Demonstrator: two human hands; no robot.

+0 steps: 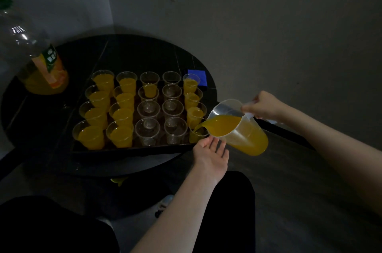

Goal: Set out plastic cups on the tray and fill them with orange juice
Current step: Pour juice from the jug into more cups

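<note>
Clear jug (237,126) gripped by right hand (262,106) tilts spout-left over cup (198,134); left hand (210,153) spread.

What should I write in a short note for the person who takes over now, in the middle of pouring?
Right hand: grips the handle of the tilted jug, juice running from its spout.
Left hand: open, steadying the cup being filled at the near right corner of the tray.
Done: the two left columns are full; the right column's other three cups hold juice; one cup in the middle column is part-filled.
Left: finish this cup, then fill the mostly empty third and fourth columns.
The juice bottle stands at the table's left.
</note>
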